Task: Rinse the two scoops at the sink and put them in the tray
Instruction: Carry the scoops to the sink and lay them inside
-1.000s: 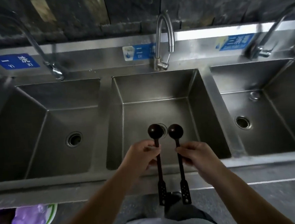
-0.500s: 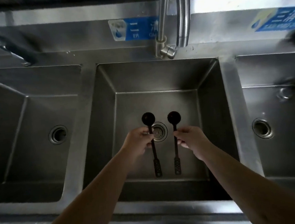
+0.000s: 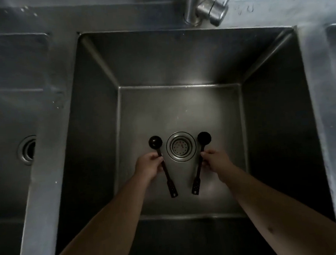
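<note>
Left hand [image 3: 149, 166] gripping left scoop [image 3: 162, 164], right hand [image 3: 216, 160] gripping right scoop [image 3: 201, 161], both low in the sink [image 3: 273, 119], bowls flanking the drain [image 3: 181, 145], tap [image 3: 205, 5] beyond at far rim.

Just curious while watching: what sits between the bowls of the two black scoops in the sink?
In the head view, the round drain strainer lies between the left scoop and the right scoop.

Dim, grainy view, soft glare on sink [image 3: 309, 100] rims, deep shadow along near wall, wide-angle bending at edges
</note>
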### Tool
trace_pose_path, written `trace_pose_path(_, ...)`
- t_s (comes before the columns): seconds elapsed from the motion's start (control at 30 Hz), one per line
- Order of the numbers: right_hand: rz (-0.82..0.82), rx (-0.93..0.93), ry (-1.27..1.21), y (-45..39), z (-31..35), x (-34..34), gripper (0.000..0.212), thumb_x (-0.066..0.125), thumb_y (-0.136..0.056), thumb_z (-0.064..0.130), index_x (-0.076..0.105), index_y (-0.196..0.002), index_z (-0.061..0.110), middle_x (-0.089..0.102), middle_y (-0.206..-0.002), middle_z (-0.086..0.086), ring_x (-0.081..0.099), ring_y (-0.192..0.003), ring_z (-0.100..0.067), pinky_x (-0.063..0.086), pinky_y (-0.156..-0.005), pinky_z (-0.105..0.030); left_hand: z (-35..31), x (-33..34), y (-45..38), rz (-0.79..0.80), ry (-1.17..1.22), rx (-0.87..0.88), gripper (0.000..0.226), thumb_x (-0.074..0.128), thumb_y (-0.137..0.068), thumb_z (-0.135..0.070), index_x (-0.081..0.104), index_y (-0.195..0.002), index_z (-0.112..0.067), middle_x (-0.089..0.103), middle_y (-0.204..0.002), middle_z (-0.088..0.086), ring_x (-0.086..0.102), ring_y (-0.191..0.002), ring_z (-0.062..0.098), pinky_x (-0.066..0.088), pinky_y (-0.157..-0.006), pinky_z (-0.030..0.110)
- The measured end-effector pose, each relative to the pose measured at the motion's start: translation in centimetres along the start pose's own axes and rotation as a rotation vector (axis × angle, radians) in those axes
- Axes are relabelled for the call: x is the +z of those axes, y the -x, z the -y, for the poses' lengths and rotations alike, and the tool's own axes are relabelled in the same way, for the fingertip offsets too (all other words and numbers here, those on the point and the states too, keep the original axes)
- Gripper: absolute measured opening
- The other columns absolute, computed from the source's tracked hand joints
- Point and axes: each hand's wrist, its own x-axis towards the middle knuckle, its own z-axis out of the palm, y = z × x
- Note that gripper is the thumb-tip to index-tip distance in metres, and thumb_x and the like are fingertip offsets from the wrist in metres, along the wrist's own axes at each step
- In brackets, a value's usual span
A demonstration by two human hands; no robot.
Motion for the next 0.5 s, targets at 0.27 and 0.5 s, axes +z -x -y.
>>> trace_pose_path(0.27, -0.068, 0.013, 0.063, -3.8, -3.9, 1.3, 0.033, 0.065, -0.090, 0.010, 0.063, -0.058, 0.017, 0.062, -0.060, -0.003, 0.056, -0.054, -0.015, 0.046, -0.062, -0.032, 3.1, 1.3, -2.8, -0.004, 0.103, -0.057, 0.011, 0.058, -0.092, 0.003, 0.062, -0.101, -0.001, 0.065, -0.083, 0.015, 0.062, -0.053, 0.015, 0.041, -0.035, 0.012)
trace_pose_path(0.5, -0.129, -0.035, 0.215, -3.3, -3.6, 0.5, 0.036, 0.074, -0.082, 0.028, 0.066, -0.047, 0.020, 0.071, -0.062, -0.009, 0.071, -0.079, -0.039, 0.056, -0.081, -0.053, 3.8, 0.9, -3.7, -0.099, -0.106, -0.080, 0.014, 0.077, -0.081, -0.018, 0.072, -0.081, -0.005, 0.070, -0.064, 0.007, 0.067, -0.047, 0.010, 0.053, -0.044, 0.023)
